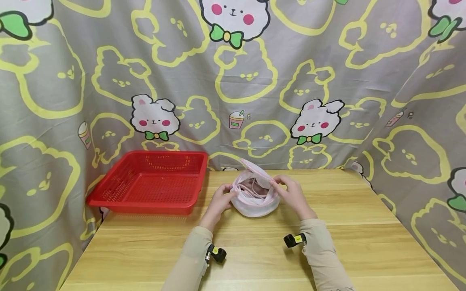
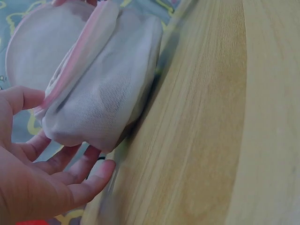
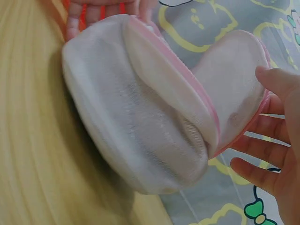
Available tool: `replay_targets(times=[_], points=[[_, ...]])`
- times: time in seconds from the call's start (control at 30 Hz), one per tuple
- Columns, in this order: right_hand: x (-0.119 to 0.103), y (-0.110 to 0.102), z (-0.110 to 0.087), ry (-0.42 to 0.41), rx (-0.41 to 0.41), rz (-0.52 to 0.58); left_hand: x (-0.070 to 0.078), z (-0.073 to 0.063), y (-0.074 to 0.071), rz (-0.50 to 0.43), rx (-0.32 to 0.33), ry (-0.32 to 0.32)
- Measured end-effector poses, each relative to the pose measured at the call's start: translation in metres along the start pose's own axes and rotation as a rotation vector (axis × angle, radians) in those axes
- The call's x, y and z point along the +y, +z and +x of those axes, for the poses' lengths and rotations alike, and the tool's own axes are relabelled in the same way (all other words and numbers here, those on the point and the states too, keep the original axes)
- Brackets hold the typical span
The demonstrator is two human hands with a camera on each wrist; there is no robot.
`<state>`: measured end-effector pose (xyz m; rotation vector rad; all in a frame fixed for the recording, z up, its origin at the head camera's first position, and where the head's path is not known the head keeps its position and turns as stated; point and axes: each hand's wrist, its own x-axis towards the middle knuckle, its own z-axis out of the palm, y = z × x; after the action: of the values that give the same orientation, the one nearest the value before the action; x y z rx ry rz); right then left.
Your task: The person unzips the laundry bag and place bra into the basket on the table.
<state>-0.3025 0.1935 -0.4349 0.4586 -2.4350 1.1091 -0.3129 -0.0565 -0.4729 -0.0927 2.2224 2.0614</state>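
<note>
Head view: beige sleeves (image 1: 189,258) lead to the left hand (image 1: 220,200), pinching the rim (image 2: 75,59) of a white mesh bag (image 1: 255,210), and the right hand (image 1: 294,197), pinching its raised lid (image 1: 257,167). The bag, pink fabric (image 1: 257,188) inside, sits on a wooden table (image 1: 255,250); red basket (image 1: 145,209) to the left, cartoon-print curtain (image 1: 262,111) behind.
</note>
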Motion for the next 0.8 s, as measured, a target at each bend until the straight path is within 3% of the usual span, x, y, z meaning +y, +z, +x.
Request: replay_targets(times=[0.2, 0.53, 0.67, 0.8], points=[[-0.002, -0.013, 0.002, 0.044, 0.060, 0.009, -0.001, -0.001, 0.000, 0.047, -0.069, -0.013], [0.013, -0.035, 0.004, 0.175, 0.243, 0.085, 0.001, -0.005, 0.000, 0.106, -0.209, 0.024], [0.020, -0.044, 0.004, 0.280, 0.272, 0.160, 0.001, -0.005, -0.001, 0.107, -0.243, 0.042], [0.027, -0.049, 0.004, 0.423, 0.274, 0.314, 0.000, -0.005, -0.001, 0.118, -0.262, 0.056]])
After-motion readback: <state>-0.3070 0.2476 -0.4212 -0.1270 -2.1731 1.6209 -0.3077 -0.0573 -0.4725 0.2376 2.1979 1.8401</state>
